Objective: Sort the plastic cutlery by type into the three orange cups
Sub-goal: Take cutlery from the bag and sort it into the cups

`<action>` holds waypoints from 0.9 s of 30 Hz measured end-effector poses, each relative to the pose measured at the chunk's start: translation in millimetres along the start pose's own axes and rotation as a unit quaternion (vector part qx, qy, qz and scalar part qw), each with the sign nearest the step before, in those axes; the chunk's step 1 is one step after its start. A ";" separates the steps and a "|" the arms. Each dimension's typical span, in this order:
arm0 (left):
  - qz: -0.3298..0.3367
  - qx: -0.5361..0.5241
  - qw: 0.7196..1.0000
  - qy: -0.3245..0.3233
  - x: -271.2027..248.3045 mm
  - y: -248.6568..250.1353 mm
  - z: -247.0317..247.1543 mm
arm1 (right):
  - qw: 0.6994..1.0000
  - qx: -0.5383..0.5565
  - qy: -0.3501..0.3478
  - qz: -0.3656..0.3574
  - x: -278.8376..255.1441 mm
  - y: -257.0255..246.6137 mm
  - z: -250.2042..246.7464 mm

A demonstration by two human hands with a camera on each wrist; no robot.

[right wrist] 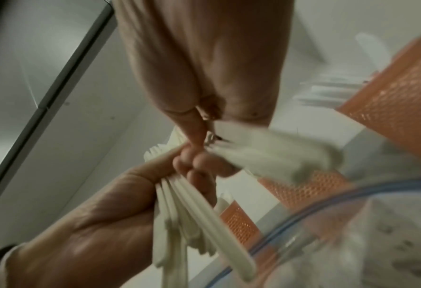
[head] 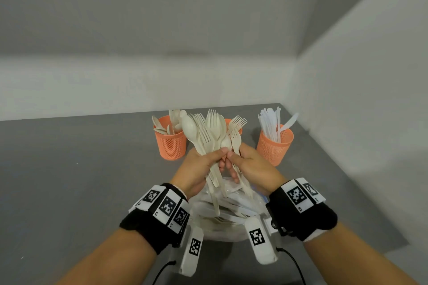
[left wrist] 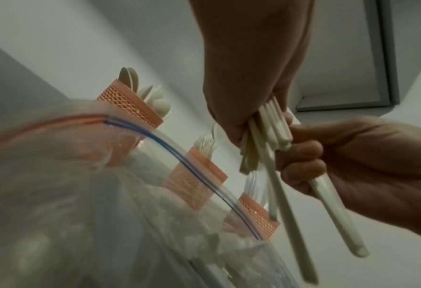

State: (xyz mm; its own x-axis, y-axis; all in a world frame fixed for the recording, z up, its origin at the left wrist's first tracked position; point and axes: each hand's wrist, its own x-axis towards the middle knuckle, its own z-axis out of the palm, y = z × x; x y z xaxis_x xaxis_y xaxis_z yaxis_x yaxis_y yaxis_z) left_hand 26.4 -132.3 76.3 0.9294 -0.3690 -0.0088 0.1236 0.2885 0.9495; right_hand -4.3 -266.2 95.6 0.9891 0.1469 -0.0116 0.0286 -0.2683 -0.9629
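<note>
A mixed bunch of cream plastic forks and spoons (head: 209, 136) stands fanned upright at the centre of the head view, heads up, handles pointing down. Behind it sit three orange mesh cups in a row. The left cup (head: 171, 144) holds cream spoons. The middle cup (head: 234, 126) is mostly hidden behind the bunch and holds forks. The right cup (head: 274, 146), at centre right, holds white knives standing upright. More white cutlery lies in a clear zip bag (head: 229, 215) at lower centre.

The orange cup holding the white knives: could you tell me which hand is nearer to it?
Right. The right hand is just left of the knife cup; the left hand is farther left, across the cutlery bundle.
</note>
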 end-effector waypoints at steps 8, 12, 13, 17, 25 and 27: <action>-0.019 -0.079 0.997 0.014 -6.6 4.1 0.1 | 0.995 0.061 0.075 0.003 -2.4 2.3 8.7; -0.026 -0.159 0.986 0.039 -4.3 2.4 1.5 | 0.982 -0.057 0.176 -0.048 2.4 8.1 15.2; -0.020 -0.170 0.985 0.033 -5.0 3.0 2.4 | 0.976 -0.072 0.198 -0.060 2.9 7.9 16.4; -0.019 -0.203 0.979 0.011 -9.2 6.7 7.8 | 0.969 -0.105 0.214 -0.067 5.1 9.1 22.9; -0.021 -0.086 0.995 0.039 -7.7 6.8 7.6 | 0.971 0.048 0.211 -0.106 -1.8 -7.6 20.1; -0.004 -0.025 0.998 0.060 -6.6 4.7 6.3 | 0.966 0.049 0.205 -0.148 -3.7 -12.8 21.8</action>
State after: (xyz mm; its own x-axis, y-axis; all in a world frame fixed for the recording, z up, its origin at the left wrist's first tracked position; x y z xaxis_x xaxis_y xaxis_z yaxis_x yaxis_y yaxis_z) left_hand 18.6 -134.1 82.8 0.9627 -0.2645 -0.0567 0.1458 0.3307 0.9324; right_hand -11.5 -242.6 102.1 0.9145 -0.1909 0.3566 0.3251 -0.1777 -0.9288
